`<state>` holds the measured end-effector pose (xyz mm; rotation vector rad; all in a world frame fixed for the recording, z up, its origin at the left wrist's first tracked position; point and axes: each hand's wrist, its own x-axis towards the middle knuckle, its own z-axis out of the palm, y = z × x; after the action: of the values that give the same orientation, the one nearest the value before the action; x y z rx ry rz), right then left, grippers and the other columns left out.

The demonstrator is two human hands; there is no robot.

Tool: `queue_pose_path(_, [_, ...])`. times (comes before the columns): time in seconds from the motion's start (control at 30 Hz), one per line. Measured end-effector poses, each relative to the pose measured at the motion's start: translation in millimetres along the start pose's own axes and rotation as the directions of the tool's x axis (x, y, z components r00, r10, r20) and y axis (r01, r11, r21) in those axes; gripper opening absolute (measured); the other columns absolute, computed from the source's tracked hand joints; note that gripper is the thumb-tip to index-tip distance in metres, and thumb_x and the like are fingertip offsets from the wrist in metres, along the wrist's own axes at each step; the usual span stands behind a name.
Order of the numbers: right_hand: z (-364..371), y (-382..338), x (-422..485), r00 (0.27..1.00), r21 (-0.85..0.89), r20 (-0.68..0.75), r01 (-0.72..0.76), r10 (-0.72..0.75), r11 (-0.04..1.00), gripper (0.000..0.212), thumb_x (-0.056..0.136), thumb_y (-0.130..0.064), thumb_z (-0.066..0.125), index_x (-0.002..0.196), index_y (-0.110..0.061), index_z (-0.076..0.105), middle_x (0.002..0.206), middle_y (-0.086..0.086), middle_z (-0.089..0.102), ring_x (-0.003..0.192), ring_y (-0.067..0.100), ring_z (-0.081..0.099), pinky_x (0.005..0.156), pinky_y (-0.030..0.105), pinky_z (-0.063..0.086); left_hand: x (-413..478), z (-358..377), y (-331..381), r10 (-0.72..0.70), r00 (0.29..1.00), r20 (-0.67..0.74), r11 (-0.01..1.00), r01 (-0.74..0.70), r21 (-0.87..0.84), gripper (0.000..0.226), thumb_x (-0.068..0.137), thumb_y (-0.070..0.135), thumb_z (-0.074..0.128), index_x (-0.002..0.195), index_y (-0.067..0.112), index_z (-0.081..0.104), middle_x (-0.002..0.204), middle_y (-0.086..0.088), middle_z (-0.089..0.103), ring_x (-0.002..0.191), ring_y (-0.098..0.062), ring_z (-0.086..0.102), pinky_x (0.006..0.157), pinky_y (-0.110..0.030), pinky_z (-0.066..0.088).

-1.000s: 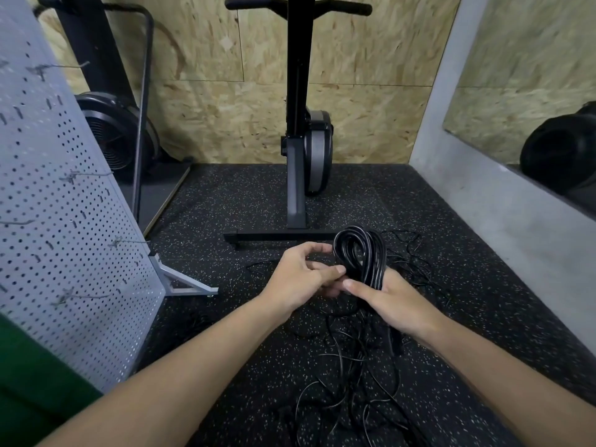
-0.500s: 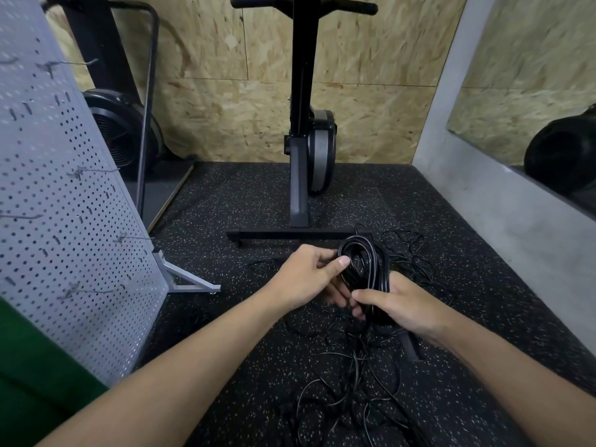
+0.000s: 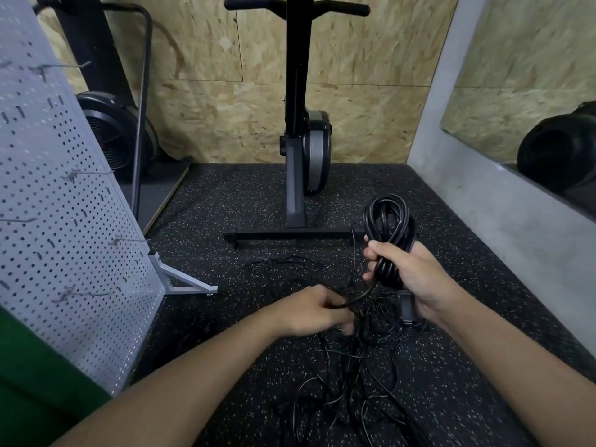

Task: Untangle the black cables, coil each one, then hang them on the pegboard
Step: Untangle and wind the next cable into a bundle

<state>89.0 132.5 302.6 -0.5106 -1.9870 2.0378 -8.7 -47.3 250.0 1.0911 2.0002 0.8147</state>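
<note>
A thick coil of black cable [image 3: 387, 227] stands up out of my right hand [image 3: 416, 279], which is shut around its lower part; a black plug [image 3: 407, 309] hangs below that hand. My left hand [image 3: 312, 309] is lower and to the left, fingers closed on the loose end of that cable, which runs up to the coil. A tangle of thin black cables [image 3: 348, 382] lies on the speckled floor under and in front of both hands. The white pegboard [image 3: 64, 221] stands at the left with several metal hooks [image 3: 93, 171] and nothing hanging on them.
A black exercise machine [image 3: 300, 140] stands on its crossbar base [image 3: 290, 235] just beyond the cables. The pegboard's white foot [image 3: 183, 282] juts out on the floor. A fan-wheel machine [image 3: 113, 137] is at the back left, a grey wall with mirror [image 3: 483, 204] on the right.
My hands have come apart: the right one lifted the coil up and to the right, the left one dropped down and left, drawing the cable's loose end away from the coil.
</note>
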Motion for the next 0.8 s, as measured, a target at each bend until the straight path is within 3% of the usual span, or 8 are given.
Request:
queue_pose_path(0.07, [-13, 3, 4, 0.994, -0.307, -0.110, -0.037, 0.003, 0.951, 0.021, 0.101, -0.024, 0.066, 0.101, -0.004, 0.068, 0.091, 0.009, 0.068, 0.072, 0.020, 0.072, 0.075, 0.036, 0.059, -2, -4, -8, -0.014, 0.999, -0.044, 0.990, 0.019, 0.137, 0.032, 0.104, 0.044, 0.060, 0.097, 0.017, 0.076, 0.090, 0.004, 0.078, 0.058, 0.008, 0.058, 0.061, -0.013, 0.044])
queue_pose_path(0.1, [-19, 6, 6, 0.992, -0.479, -0.123, -0.063, 0.004, 0.876, 0.022, 0.102, -0.027, 0.064, 0.099, -0.005, 0.066, 0.091, 0.009, 0.069, 0.074, 0.021, 0.074, 0.073, 0.034, 0.059, -3, -8, -10, -0.010, 0.998, -0.070, 0.987, 0.021, 0.162, 0.033, 0.103, 0.045, 0.061, 0.097, 0.016, 0.075, 0.087, 0.002, 0.078, 0.055, 0.007, 0.057, 0.056, -0.012, 0.041])
queue_pose_path(0.23, [-26, 22, 3, 0.996, -0.800, -0.057, -0.085, 0.067, 0.594, 0.037, 0.101, -0.050, 0.059, 0.125, -0.022, 0.059, 0.113, 0.001, 0.071, 0.100, 0.022, 0.071, 0.087, 0.036, 0.051, -3, -19, 5, 0.165, 0.949, -0.270, 0.979, -0.124, 0.163, 0.021, 0.095, 0.043, 0.073, 0.094, 0.023, 0.078, 0.086, 0.009, 0.075, 0.075, 0.003, 0.066, 0.071, -0.016, 0.050])
queue_pose_path(0.4, [-3, 14, -8, 0.961, -0.836, 0.125, -0.031, 0.245, 0.547, 0.082, 0.097, -0.078, 0.020, 0.155, -0.027, 0.044, 0.153, 0.006, 0.054, 0.136, 0.024, 0.053, 0.096, 0.027, 0.045, -4, -28, 27, 0.494, 0.708, -0.505, 0.865, -0.345, 0.363, 0.018, 0.084, 0.034, 0.087, 0.089, 0.018, 0.080, 0.084, 0.010, 0.069, 0.074, 0.000, 0.059, 0.068, -0.010, 0.040])
queue_pose_path(0.5, [5, 6, -17, 0.876, -0.641, 0.270, -0.146, 0.399, 0.753, 0.094, 0.085, -0.091, 0.008, 0.162, -0.040, 0.027, 0.166, -0.008, 0.031, 0.154, 0.020, 0.028, 0.125, 0.046, 0.029, -7, -34, 26, 0.468, 0.679, -0.566, 0.884, -0.362, 0.297, 0.023, 0.078, 0.034, 0.091, 0.087, 0.017, 0.078, 0.085, 0.008, 0.068, 0.078, -0.005, 0.063, 0.069, -0.017, 0.048])
queue_pose_path(0.57, [7, 7, -20, 0.842, -0.618, 0.338, -0.139, 0.421, 0.774, 0.090, 0.084, -0.094, 0.016, 0.161, -0.047, 0.022, 0.167, -0.017, 0.017, 0.156, 0.016, 0.019, 0.128, 0.052, 0.017, -9, -35, 24, 0.463, 0.672, -0.578, 0.886, -0.360, 0.291, 0.021, 0.078, 0.030, 0.091, 0.088, 0.016, 0.079, 0.087, 0.008, 0.069, 0.081, -0.007, 0.065, 0.072, -0.022, 0.051])
queue_pose_path(0.67, [7, 13, -17, 0.829, -0.776, 0.253, -0.134, 0.499, 0.616, 0.103, 0.078, -0.096, 0.043, 0.155, -0.027, 0.039, 0.160, -0.001, 0.042, 0.145, 0.020, 0.045, 0.121, 0.048, 0.035, -8, -36, 20, 0.477, 0.665, -0.574, 0.879, -0.380, 0.289, 0.032, 0.071, 0.035, 0.096, 0.088, 0.016, 0.076, 0.086, 0.006, 0.068, 0.082, -0.010, 0.064, 0.073, -0.023, 0.051])
queue_pose_path(0.8, [4, 5, -20, 0.834, -0.804, 0.313, -0.021, 0.454, 0.594, 0.063, 0.095, -0.073, 0.044, 0.123, -0.020, 0.060, 0.120, -0.005, 0.069, 0.112, 0.008, 0.064, 0.088, 0.022, 0.049, -8, -41, 11, 0.376, 0.713, -0.591, 0.927, -0.298, 0.229, 0.040, 0.068, 0.050, 0.094, 0.087, 0.023, 0.073, 0.085, 0.008, 0.066, 0.080, -0.008, 0.062, 0.071, -0.019, 0.048])
